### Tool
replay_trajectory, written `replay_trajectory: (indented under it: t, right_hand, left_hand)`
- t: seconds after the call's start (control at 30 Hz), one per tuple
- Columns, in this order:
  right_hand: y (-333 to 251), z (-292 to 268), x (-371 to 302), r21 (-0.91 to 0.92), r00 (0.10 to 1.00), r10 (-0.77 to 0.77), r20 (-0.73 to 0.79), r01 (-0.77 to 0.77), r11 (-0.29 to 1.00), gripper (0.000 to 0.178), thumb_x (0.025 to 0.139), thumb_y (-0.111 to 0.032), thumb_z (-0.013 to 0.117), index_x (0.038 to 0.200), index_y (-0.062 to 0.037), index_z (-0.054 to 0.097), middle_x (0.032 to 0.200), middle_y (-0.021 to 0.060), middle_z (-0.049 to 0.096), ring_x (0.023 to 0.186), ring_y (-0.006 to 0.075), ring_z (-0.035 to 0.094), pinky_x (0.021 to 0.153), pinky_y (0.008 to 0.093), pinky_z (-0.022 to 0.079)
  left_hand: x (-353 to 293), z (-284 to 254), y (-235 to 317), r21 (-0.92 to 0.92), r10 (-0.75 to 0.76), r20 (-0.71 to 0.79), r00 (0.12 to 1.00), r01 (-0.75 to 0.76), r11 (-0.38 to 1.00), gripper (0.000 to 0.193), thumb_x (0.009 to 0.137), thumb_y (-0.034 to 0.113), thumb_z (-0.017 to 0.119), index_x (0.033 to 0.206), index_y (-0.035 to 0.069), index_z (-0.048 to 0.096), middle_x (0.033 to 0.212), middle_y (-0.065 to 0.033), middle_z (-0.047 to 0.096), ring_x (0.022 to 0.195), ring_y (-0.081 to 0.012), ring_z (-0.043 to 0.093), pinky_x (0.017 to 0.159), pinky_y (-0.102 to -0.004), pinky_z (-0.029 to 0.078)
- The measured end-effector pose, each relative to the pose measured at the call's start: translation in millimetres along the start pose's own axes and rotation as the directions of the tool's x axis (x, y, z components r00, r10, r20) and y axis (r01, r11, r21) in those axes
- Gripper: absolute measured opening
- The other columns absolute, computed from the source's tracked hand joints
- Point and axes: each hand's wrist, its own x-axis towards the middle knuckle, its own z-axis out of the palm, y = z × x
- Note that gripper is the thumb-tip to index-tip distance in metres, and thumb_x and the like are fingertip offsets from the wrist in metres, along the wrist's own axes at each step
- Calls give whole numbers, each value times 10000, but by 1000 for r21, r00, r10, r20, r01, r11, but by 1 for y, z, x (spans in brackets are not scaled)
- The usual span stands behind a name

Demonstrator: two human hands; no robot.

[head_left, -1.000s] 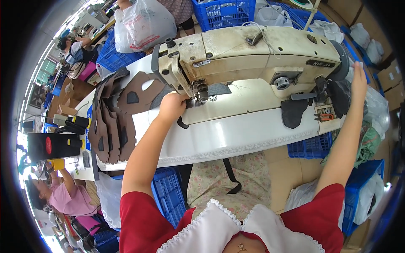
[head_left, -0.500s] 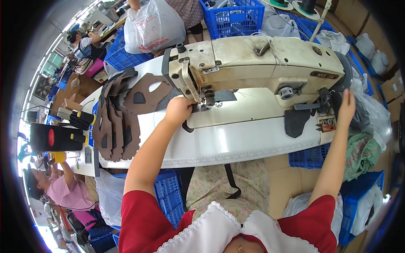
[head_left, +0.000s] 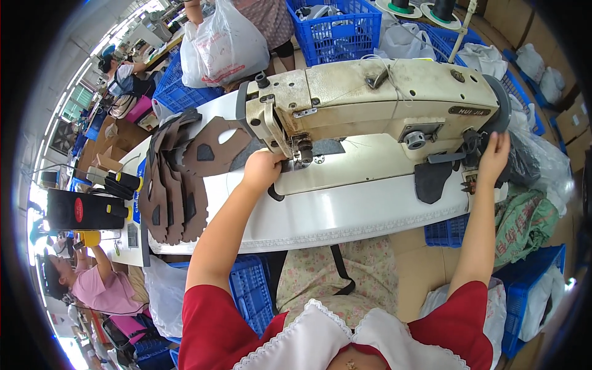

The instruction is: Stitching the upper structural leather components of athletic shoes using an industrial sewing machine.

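Note:
My left hand [head_left: 263, 168] is closed, its fingertips beside the needle and presser foot [head_left: 303, 154] of a cream sewing machine [head_left: 370, 92]. What those fingertips pinch, if anything, is hidden. Dark grey material [head_left: 328, 147] lies beyond the needle. My right hand [head_left: 494, 159] is raised at the lower edge of the dark handwheel [head_left: 502, 102], fingers stretched upward with a gap between them. Left of the machine lie stacked brown cut pieces [head_left: 163, 200] with dark patches. One brown piece [head_left: 213, 151] with an oval hole reaches toward the machine head.
A dark grey cut piece [head_left: 431, 182] rests on the white table [head_left: 320, 219] near the right end. Blue crates [head_left: 339, 31] and white plastic bags [head_left: 225, 46] stand behind. A green sack [head_left: 524, 225] sits at right. Co-workers [head_left: 102, 277] are at the left.
My right hand has come slightly down and left from along the handwheel's side. The whole view has shifted a little; my left hand stays by the needle.

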Motion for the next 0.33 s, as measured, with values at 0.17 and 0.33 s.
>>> replay_trajectory:
  t: [0.17,0.33]
  right_hand:
    - [-63,0,50,-44,997,-82,3,82,996,524,994,-341,590,1306,77,544,1199,193,670,1106,274,641,982,346,456]
    - [7,7,21,73,997,-60,-48,64,995,425,988,-283,605,1363,-85,569,1253,180,661,1120,320,649,1012,366,454]
  left_hand:
    - [-7,-8,-6,44,-64,50,997,62,997,318,716,49,606,980,133,763,875,-161,690,833,-362,653,750,-447,530]
    - [-2,-4,-5,31,-92,89,992,89,996,359,718,43,620,1032,137,765,956,-164,709,907,-358,664,813,-421,540]
